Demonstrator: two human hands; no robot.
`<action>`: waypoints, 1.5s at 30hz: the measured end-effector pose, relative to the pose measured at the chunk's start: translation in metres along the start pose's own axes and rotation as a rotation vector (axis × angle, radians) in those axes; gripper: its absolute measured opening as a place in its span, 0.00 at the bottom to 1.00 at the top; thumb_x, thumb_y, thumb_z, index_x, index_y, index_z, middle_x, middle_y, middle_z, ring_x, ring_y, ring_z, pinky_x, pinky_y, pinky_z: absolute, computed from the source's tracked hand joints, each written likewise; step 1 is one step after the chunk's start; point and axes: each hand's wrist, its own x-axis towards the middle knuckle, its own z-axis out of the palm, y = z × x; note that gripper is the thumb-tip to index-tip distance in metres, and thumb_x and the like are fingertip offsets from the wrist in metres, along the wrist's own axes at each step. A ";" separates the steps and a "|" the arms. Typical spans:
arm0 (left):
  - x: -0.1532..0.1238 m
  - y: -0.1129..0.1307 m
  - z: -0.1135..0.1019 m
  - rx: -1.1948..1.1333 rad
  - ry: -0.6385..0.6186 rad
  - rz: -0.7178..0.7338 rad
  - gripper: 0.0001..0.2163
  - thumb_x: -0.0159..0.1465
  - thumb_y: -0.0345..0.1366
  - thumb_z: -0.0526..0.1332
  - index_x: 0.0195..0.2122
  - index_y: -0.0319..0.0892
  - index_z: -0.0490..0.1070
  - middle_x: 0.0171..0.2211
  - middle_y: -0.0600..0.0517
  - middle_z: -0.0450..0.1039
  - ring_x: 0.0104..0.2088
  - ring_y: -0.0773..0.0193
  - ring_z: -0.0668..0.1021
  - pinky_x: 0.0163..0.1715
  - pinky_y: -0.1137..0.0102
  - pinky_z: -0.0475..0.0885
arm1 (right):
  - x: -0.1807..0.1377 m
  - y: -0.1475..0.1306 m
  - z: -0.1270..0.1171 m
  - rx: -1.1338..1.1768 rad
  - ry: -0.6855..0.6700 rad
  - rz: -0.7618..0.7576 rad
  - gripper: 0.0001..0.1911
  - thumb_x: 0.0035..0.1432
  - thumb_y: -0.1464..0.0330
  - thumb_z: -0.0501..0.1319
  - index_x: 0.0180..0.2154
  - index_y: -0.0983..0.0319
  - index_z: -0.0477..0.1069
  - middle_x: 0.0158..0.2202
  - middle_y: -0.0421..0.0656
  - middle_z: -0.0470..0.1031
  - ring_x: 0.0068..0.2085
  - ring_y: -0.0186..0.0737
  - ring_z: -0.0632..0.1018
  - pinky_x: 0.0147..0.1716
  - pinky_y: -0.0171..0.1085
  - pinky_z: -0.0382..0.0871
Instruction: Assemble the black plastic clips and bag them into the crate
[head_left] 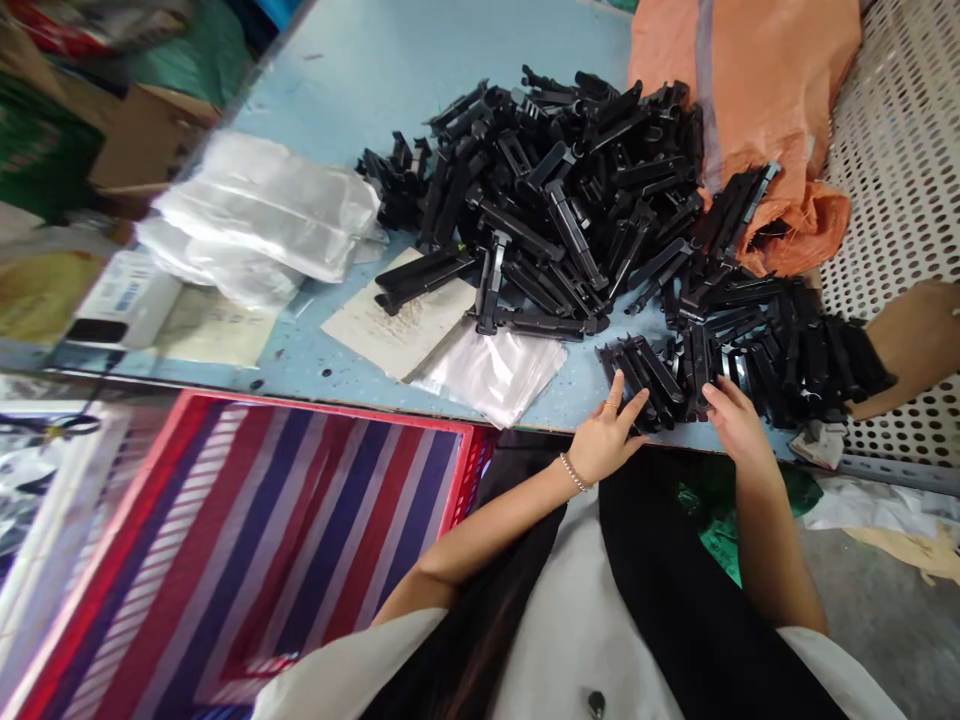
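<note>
My left hand (609,440), with a ring and a beaded bracelet, is spread at the table's front edge. Its fingertips touch the near ends of a short row of long black plastic parts (643,375). A little to the right, my right hand (741,425) has its fingers apart, the tips against the near end of another upright black part (699,360). Neither hand has closed around a part. Behind both hands rises a large heap of similar black parts (555,200), lying at all angles. More of them (810,350) stand side by side to the right.
Clear plastic bags (262,205) lie on the blue table (360,60), with more bags (491,370) near a piece of cardboard (401,315). An orange woven sack (757,80) and a perforated white panel (900,130) flank the right. A red crate with striped lining (322,520) stands below left.
</note>
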 end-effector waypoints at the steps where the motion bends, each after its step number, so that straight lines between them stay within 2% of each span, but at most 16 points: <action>1: -0.001 -0.006 -0.007 0.003 -0.006 0.033 0.36 0.67 0.45 0.65 0.73 0.47 0.54 0.76 0.32 0.40 0.54 0.42 0.81 0.47 0.55 0.81 | 0.001 0.000 -0.003 -0.026 -0.017 0.004 0.24 0.45 0.53 0.75 0.44 0.53 0.78 0.41 0.40 0.82 0.43 0.44 0.82 0.40 0.40 0.77; 4: -0.016 -0.036 -0.040 -0.029 0.033 0.081 0.32 0.69 0.47 0.62 0.72 0.47 0.55 0.73 0.37 0.54 0.59 0.47 0.77 0.55 0.56 0.78 | -0.005 -0.006 -0.007 -0.129 -0.089 -0.024 0.22 0.47 0.55 0.75 0.45 0.52 0.79 0.43 0.40 0.83 0.46 0.47 0.81 0.46 0.44 0.77; 8: -0.041 -0.085 -0.082 0.170 0.297 -0.258 0.22 0.71 0.40 0.57 0.63 0.37 0.68 0.61 0.33 0.70 0.56 0.43 0.76 0.58 0.48 0.74 | -0.026 -0.028 0.003 -0.210 -0.059 -0.205 0.22 0.51 0.56 0.73 0.48 0.53 0.78 0.47 0.42 0.82 0.52 0.51 0.79 0.52 0.47 0.75; 10: -0.044 -0.107 -0.093 0.259 0.345 -0.397 0.15 0.70 0.36 0.57 0.54 0.36 0.75 0.57 0.31 0.72 0.52 0.42 0.77 0.55 0.47 0.74 | -0.038 -0.041 0.020 -0.099 -0.110 -0.238 0.24 0.53 0.55 0.72 0.51 0.51 0.76 0.50 0.43 0.81 0.52 0.53 0.80 0.52 0.50 0.76; 12: -0.042 -0.124 -0.101 0.232 0.333 -0.434 0.10 0.68 0.31 0.56 0.41 0.38 0.78 0.49 0.35 0.76 0.48 0.46 0.78 0.52 0.51 0.75 | -0.050 -0.050 0.046 0.067 -0.254 -0.176 0.26 0.51 0.52 0.73 0.51 0.49 0.74 0.50 0.43 0.81 0.47 0.53 0.83 0.47 0.52 0.78; 15: -0.034 -0.144 -0.116 -0.002 0.358 -0.528 0.06 0.62 0.30 0.63 0.27 0.41 0.74 0.34 0.45 0.76 0.37 0.56 0.78 0.41 0.61 0.76 | -0.062 -0.048 0.094 0.258 -0.503 0.010 0.29 0.47 0.49 0.75 0.49 0.48 0.73 0.44 0.43 0.83 0.38 0.50 0.84 0.41 0.51 0.79; 18: -0.034 -0.157 -0.136 -0.382 0.381 -0.676 0.10 0.57 0.39 0.68 0.24 0.41 0.72 0.23 0.54 0.71 0.26 0.65 0.73 0.29 0.70 0.69 | -0.073 -0.033 0.138 0.344 -0.696 0.192 0.26 0.50 0.47 0.72 0.47 0.50 0.72 0.40 0.42 0.84 0.37 0.46 0.84 0.41 0.49 0.79; 20: -0.037 -0.161 -0.146 -0.586 0.374 -0.718 0.13 0.57 0.43 0.68 0.23 0.40 0.72 0.20 0.55 0.70 0.23 0.67 0.71 0.26 0.71 0.66 | -0.079 -0.021 0.161 0.353 -0.802 0.255 0.25 0.53 0.48 0.71 0.47 0.52 0.71 0.41 0.43 0.83 0.38 0.46 0.84 0.40 0.47 0.79; 23: -0.041 -0.164 -0.149 -0.725 0.361 -0.719 0.10 0.53 0.40 0.70 0.25 0.39 0.74 0.21 0.54 0.73 0.23 0.67 0.73 0.27 0.72 0.68 | -0.085 -0.008 0.187 0.281 -0.898 0.232 0.26 0.55 0.50 0.70 0.51 0.52 0.70 0.44 0.43 0.81 0.38 0.43 0.83 0.39 0.45 0.80; 25: -0.043 -0.165 -0.147 -0.701 0.404 -0.725 0.08 0.51 0.35 0.71 0.27 0.40 0.72 0.20 0.55 0.73 0.23 0.66 0.75 0.27 0.72 0.69 | -0.084 -0.004 0.196 0.115 -0.876 0.128 0.25 0.57 0.52 0.69 0.53 0.52 0.70 0.46 0.42 0.79 0.39 0.43 0.82 0.41 0.45 0.80; 27: -0.045 -0.165 -0.146 -0.558 0.497 -0.699 0.05 0.54 0.32 0.67 0.29 0.41 0.71 0.23 0.55 0.75 0.25 0.65 0.78 0.29 0.71 0.73 | -0.081 -0.002 0.200 -0.111 -0.772 -0.040 0.24 0.59 0.54 0.68 0.54 0.53 0.70 0.48 0.43 0.78 0.42 0.44 0.82 0.44 0.46 0.80; 29: -0.049 -0.165 -0.146 -0.338 0.537 -0.586 0.04 0.58 0.27 0.60 0.31 0.42 0.72 0.31 0.51 0.80 0.33 0.62 0.82 0.39 0.67 0.77 | -0.079 -0.003 0.201 -0.291 -0.663 -0.246 0.22 0.61 0.55 0.65 0.55 0.53 0.70 0.51 0.45 0.77 0.48 0.48 0.80 0.49 0.48 0.78; 33: -0.055 -0.164 -0.154 -0.047 0.420 -0.349 0.14 0.62 0.24 0.53 0.38 0.42 0.78 0.49 0.46 0.82 0.51 0.58 0.81 0.56 0.61 0.74 | -0.080 -0.005 0.204 -0.485 -0.679 -0.513 0.19 0.65 0.59 0.62 0.57 0.53 0.70 0.55 0.48 0.76 0.55 0.53 0.77 0.57 0.52 0.72; 36: -0.059 -0.162 -0.161 -0.077 0.393 -0.374 0.15 0.64 0.27 0.56 0.48 0.42 0.78 0.53 0.45 0.79 0.53 0.57 0.81 0.57 0.61 0.74 | -0.078 -0.005 0.204 -0.574 -0.638 -0.508 0.19 0.65 0.60 0.61 0.56 0.54 0.71 0.53 0.50 0.77 0.52 0.54 0.78 0.54 0.53 0.73; 40: -0.061 -0.162 -0.163 -0.407 0.428 -0.575 0.11 0.62 0.35 0.64 0.45 0.41 0.76 0.36 0.49 0.82 0.38 0.60 0.82 0.44 0.65 0.77 | -0.073 -0.012 0.198 -0.410 -0.578 -0.425 0.20 0.63 0.57 0.64 0.55 0.54 0.72 0.54 0.48 0.76 0.54 0.52 0.77 0.53 0.50 0.75; 45: -0.051 -0.155 -0.152 -0.773 0.471 -0.605 0.14 0.50 0.34 0.72 0.34 0.42 0.68 0.25 0.56 0.75 0.28 0.66 0.78 0.33 0.71 0.73 | -0.078 -0.018 0.189 0.064 -0.714 0.034 0.22 0.59 0.53 0.67 0.51 0.53 0.71 0.47 0.42 0.78 0.38 0.41 0.80 0.35 0.43 0.82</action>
